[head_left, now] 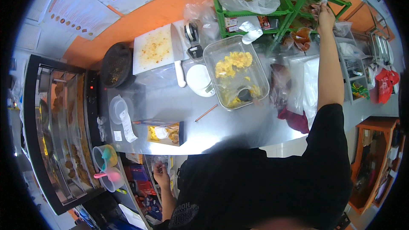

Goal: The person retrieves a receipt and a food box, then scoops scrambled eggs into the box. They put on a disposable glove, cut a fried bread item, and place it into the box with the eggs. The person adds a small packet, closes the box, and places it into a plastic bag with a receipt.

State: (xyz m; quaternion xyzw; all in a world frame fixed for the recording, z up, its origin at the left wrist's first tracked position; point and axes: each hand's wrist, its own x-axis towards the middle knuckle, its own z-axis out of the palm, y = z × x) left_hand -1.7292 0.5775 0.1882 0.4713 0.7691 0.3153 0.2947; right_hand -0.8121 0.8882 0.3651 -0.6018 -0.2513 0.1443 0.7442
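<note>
**Person reaching up to a green shelf rack at a steel food counter**

Seen from above, a person in a black shirt is standing at a steel counter (238, 123). The right hand (326, 17) is stretching far forward to a green wire rack (298, 0) at the back of the counter, its fingers closing around a crinkled packet (317, 6) on the upper shelf. The left hand (161, 174) is hanging low beside the body, below the counter edge, fingers loosely curled; whether it is holding anything cannot be told.

On the counter, a clear rectangular container (235, 72) is sitting with yellow food pieces inside and a dark scoop (245, 94) lying in it. Just to its left are a white scale (199, 81) and a white cutting board (153, 49) with a cleaver (178, 55) lying along its edge. A dark red cloth (294, 119) is lying near the right forearm. A glass display case (59, 123) is standing at the far left.
</note>
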